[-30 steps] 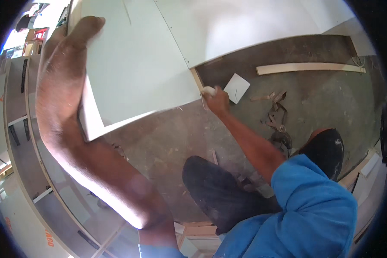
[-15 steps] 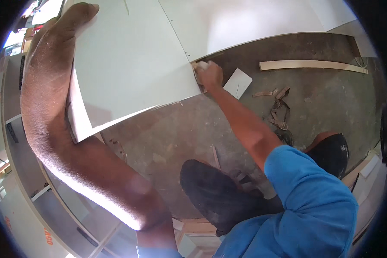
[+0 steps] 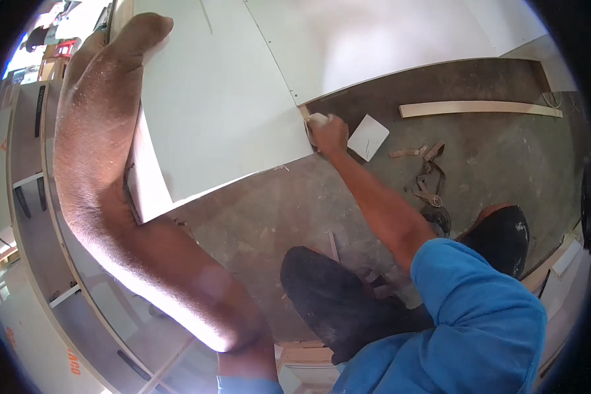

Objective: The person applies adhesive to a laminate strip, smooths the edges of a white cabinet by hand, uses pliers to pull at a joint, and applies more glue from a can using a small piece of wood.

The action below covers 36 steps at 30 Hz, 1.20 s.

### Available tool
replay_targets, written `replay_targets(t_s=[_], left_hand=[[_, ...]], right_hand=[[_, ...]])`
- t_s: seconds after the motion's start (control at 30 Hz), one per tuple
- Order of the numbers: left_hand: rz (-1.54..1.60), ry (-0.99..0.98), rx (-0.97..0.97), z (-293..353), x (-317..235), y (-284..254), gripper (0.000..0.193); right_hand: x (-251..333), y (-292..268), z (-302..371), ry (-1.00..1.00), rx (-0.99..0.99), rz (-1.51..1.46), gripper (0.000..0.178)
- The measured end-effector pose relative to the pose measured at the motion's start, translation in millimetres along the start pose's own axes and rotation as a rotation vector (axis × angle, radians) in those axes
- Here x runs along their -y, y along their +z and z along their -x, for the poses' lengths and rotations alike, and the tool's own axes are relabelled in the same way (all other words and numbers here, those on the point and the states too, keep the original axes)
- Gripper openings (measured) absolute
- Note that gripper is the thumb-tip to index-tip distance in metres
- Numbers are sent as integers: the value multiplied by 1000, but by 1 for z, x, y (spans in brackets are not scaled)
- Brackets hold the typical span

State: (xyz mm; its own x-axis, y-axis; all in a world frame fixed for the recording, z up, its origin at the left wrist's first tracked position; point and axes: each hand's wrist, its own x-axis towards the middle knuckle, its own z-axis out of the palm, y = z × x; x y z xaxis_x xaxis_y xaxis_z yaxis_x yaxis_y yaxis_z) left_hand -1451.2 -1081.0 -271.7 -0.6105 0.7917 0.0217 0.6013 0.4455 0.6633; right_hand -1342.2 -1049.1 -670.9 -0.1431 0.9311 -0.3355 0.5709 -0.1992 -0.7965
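A large white panel [image 3: 223,111], box-like with a side wall at its left, fills the upper middle. My left hand [image 3: 128,39] grips its left edge at the far end. The thumb lies over the top face and the other fingers are partly hidden behind the edge. At the panel's right edge, beside the notch by the seam, my right hand [image 3: 330,134] is closed around a small pale piece [image 3: 318,119]. The fingers cover most of that piece, so its kind is unclear.
To the right on the concrete floor [image 3: 492,157] lie a white offcut [image 3: 368,138], a long pale wood strip [image 3: 479,109] and a tangled brown strap [image 3: 427,171]. A shelved cabinet frame [image 3: 52,217] stands at the left. Another white panel [image 3: 387,39] adjoins at the far side.
The view has shifted slightly, so the panel and my left arm appear farther right and lower. Both hands keep their places at the panel's edges.
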Motion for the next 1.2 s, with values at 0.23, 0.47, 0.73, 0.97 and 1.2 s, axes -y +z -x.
replay_targets(t_s=[0.23, 0.47, 0.73, 0.97, 1.2], left_hand=[[-1, 3, -16, -1, 0, -4, 68], [7, 5, -9, -1, 1, 1, 68], [11, 3, -5, 2, 1, -4, 68], [-10, -9, -22, 8, 6, -12, 68], [-15, -16, -25, 7, 9, -11, 68]], right_hand=[[-3, 14, -10, 91, -63, -114, 51], [-17, 5, -25, -89, 53, 93, 38], [-34, -1, -11, -152, -16, 31, 48], [-47, -11, 33, -170, 107, 140, 48], [-66, -3, 32, -222, 142, 58, 49]])
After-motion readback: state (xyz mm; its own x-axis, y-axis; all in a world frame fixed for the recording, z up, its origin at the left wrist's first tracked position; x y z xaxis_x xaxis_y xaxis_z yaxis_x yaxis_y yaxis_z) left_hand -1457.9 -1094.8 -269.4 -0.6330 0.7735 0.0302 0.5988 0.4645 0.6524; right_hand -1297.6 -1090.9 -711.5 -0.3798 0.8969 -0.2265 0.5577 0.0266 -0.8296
